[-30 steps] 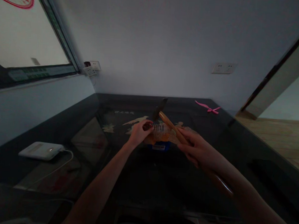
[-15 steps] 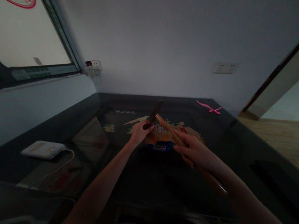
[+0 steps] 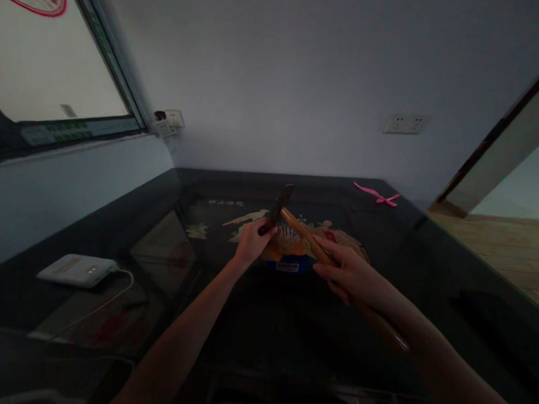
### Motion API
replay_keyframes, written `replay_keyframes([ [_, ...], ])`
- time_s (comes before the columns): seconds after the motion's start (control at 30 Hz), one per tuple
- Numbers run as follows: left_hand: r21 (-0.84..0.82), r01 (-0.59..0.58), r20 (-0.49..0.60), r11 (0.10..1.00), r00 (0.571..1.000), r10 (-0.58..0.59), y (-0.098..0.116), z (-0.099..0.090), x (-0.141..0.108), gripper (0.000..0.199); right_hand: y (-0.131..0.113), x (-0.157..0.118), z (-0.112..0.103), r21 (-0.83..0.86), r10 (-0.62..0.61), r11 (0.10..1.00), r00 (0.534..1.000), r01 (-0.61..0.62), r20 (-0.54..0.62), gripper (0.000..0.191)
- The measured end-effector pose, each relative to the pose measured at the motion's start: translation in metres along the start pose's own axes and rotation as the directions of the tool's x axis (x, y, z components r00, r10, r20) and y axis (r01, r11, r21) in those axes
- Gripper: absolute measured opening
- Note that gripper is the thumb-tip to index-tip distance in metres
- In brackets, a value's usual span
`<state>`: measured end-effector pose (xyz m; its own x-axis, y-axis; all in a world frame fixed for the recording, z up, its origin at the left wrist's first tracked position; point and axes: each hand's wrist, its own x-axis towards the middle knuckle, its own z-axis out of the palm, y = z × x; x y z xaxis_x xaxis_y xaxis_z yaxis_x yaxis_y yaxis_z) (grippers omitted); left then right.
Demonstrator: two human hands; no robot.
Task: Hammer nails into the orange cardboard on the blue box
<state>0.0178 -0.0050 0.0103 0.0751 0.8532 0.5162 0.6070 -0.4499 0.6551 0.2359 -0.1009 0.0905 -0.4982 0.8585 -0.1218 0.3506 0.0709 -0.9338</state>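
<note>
On my remote head view, the right hand (image 3: 349, 269) was closed round the wooden-handled hammer (image 3: 306, 235), partway along its handle. The handle ran obliquely, butt beside the right forearm, far end up and to the left. The dark hammer head (image 3: 283, 203) lay crosswise there, its long axis slanting from far right down to the left hand (image 3: 250, 242). I noted that hand's thumb and forefinger curled close together at the head's lower end; whether they touched the metal or pinched something behind it, I could not tell. Key relation: a row of thin dark nails (image 3: 288, 230) stood just right of the left fingertips; I judged the left hand nearer. Under them I logged a speckled orange-brown block (image 3: 289, 246), with a blue box (image 3: 299, 264) below its near edge.
</note>
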Motion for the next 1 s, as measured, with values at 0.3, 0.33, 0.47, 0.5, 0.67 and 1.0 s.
replay_keyframes([
  [0.3, -0.023, 0.024, 0.022, 0.999, 0.999, -0.023, 0.000, 0.001, 0.001, 0.008, 0.000, 0.000, -0.001, -0.001, -0.022, 1.000, 1.000, 0.022, 0.007, 0.061],
  [0.33, -0.039, 0.025, 0.027, 0.999, 0.999, -0.024, -0.001, 0.001, 0.001, 0.008, 0.001, 0.000, -0.002, 0.005, -0.024, 1.000, 1.000, 0.024, 0.003, 0.062],
  [0.47, -0.096, -0.004, 0.028, 0.995, 1.000, 0.006, -0.002, 0.001, -0.001, 0.008, 0.006, -0.007, -0.002, 0.049, -0.046, 0.998, 0.996, 0.050, -0.081, 0.066],
  [0.5, -0.098, -0.013, 0.025, 0.995, 1.000, 0.015, -0.002, 0.001, -0.001, 0.008, 0.008, -0.010, -0.001, 0.066, -0.051, 0.996, 0.991, 0.060, -0.126, 0.066],
  [0.67, -0.098, -0.033, 0.011, 0.995, 0.999, 0.035, -0.002, 0.001, -0.004, 0.010, 0.021, -0.038, -0.001, 0.185, -0.103, 0.963, 0.905, 0.194, -0.413, 0.059],
  [1.0, -0.161, -0.084, -0.204, 0.983, 0.978, 0.050, 0.005, -0.026, 0.001, 0.020, 0.048, -0.113, -0.018, 0.289, -0.025, 0.928, 0.815, 0.234, -0.579, 0.028],
])
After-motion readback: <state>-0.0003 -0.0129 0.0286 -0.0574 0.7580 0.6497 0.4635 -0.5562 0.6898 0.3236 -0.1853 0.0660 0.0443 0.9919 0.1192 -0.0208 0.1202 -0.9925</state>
